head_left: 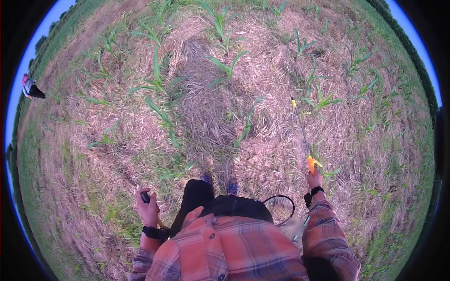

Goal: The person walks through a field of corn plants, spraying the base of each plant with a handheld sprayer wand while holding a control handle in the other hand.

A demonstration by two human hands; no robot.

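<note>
My right hand (315, 180) is closed around the orange handle (312, 164) of a spray wand. The wand's thin metal tube (302, 130) points forward, away from me, and ends in a yellow nozzle (294, 102) beside a young corn plant (322, 101). Low on the left, my left hand (148, 208) is wrapped round the black grip of a pump lever (146, 197). A yellow part of the lever (161, 224) shows by that wrist. A black hose (287, 198) loops out at my right side. The sprayer's tank is out of view.
Young corn plants (157, 75) stand in rows across straw-covered ground (206, 100). Several grow close ahead, one leafy plant (248, 122) just beyond my shoes (233, 187). Far left, another person (31, 87) stands at the field's edge. Trees line the horizon.
</note>
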